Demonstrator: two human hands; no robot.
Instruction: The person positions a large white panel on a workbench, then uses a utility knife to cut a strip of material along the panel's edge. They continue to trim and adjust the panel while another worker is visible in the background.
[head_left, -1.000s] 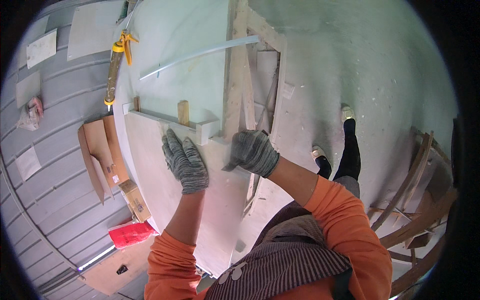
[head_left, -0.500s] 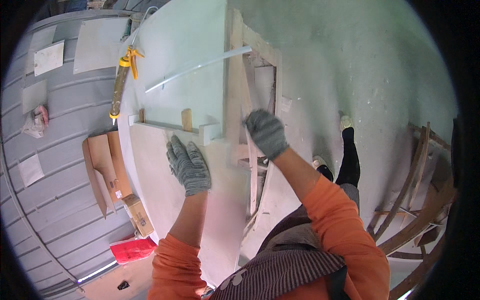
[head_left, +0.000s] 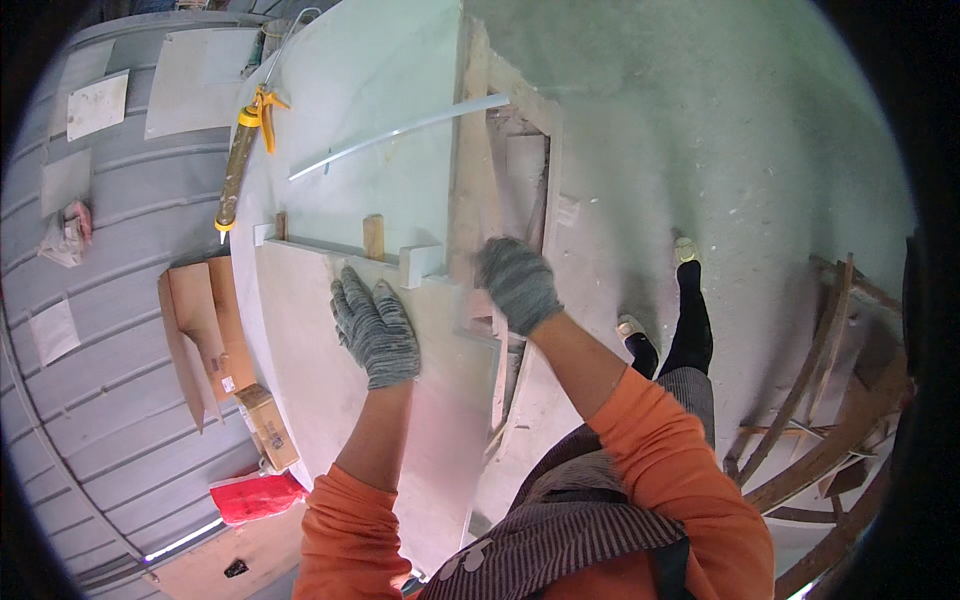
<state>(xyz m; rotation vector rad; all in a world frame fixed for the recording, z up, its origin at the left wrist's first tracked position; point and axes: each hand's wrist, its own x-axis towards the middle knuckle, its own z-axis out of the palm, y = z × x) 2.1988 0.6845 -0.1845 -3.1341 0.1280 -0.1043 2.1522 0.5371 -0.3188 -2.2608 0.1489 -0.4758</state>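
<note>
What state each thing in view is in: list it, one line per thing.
Pale panel: lying flat.
Left hand: gloved, open, flat on the panel.
Right hand: gloved, blurred; grip unclear.
Caulking gun: lying unheld, nozzle attached.
Long strip: lying aslant, unheld.
Large carton: open, flaps spread.
Red package: lying; contents hidden.

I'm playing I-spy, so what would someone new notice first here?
Probably the bright orange cloth sleeves near the bottom. The left hand, in a grey striped knitted glove, lies flat on the pale, flat board left of centre. The long yellow-and-brown caulking gun stands out too, at upper left.
</note>
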